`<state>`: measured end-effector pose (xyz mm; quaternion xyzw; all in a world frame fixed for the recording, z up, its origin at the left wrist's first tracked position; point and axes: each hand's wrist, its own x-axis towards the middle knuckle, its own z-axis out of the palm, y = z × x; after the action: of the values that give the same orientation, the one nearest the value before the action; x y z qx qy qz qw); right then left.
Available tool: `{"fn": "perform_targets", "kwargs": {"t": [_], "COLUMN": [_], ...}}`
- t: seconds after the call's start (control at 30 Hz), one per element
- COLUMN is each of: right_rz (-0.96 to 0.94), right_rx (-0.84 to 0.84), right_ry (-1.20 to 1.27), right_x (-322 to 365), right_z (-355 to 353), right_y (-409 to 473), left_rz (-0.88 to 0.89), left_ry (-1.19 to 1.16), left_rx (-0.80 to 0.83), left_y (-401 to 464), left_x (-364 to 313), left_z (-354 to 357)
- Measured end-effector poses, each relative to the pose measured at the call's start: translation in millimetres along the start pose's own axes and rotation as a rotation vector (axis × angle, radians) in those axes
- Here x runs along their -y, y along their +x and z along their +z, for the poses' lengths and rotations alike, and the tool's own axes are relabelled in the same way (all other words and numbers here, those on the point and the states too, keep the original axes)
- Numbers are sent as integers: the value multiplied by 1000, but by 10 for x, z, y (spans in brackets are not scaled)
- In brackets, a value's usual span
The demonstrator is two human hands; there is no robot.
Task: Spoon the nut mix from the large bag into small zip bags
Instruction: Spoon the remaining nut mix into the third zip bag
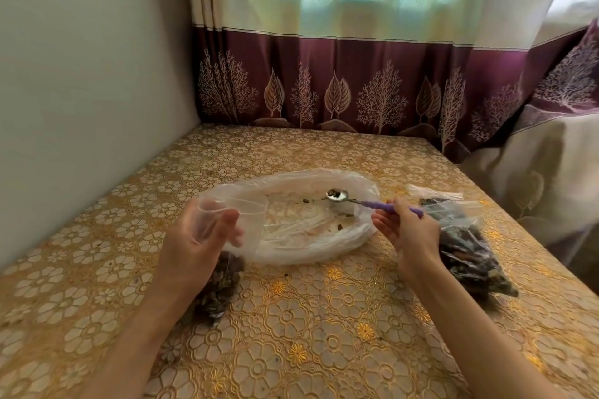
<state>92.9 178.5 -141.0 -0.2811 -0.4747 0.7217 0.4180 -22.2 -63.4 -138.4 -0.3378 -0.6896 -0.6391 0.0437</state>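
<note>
The large bag [301,230] lies nearly emptied mid-desk [324,317]. The right hand [410,233] grips a purple spoon [363,202] holding nuts over it; the left hand [201,236] holds a small zip bag [227,220] open. 1 filled bag [466,243] lies right.

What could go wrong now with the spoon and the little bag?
1. The spoon in the right hand carries only a few nuts over the large bag; a tilt could drop them onto the table.
2. The left hand holds the small zip bag by its top; if the soft mouth folds shut, the nuts may miss it.
3. The filled bag beside the right wrist could be knocked, and I cannot tell whether it is sealed.
</note>
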Motion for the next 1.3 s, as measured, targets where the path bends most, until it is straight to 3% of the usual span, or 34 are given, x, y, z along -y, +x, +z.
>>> {"fn": "perform_targets", "kwargs": {"t": [0.37, 0.53, 0.7, 0.8, 0.9, 1.1, 1.3], "right_rz": [-112, -244, -385, -358, -337, -460, -541], "right_rx": [394, 615, 681, 631, 445, 143, 83], "right_ry": [24, -88, -229, -160, -106, -393, -578], "right_x": [471, 543, 497, 498, 448, 261, 156], "right_z": [350, 485, 486, 423, 290, -43, -181], "right_y": [-498, -684, -700, -629, -509, -315, -224], "left_rz": [-85, -94, -96, -87, -71, -35, 3], "left_ry": [-50, -63, -69, -76, -21, 88, 348], "left_rx": [1, 1, -15, -7, 15, 47, 102], "left_y": [22, 26, 23, 21, 5, -8, -17], "left_x": [59, 46, 57, 69, 87, 104, 99], "left_z": [-15, -24, -22, -17, -15, -8, -8]}}
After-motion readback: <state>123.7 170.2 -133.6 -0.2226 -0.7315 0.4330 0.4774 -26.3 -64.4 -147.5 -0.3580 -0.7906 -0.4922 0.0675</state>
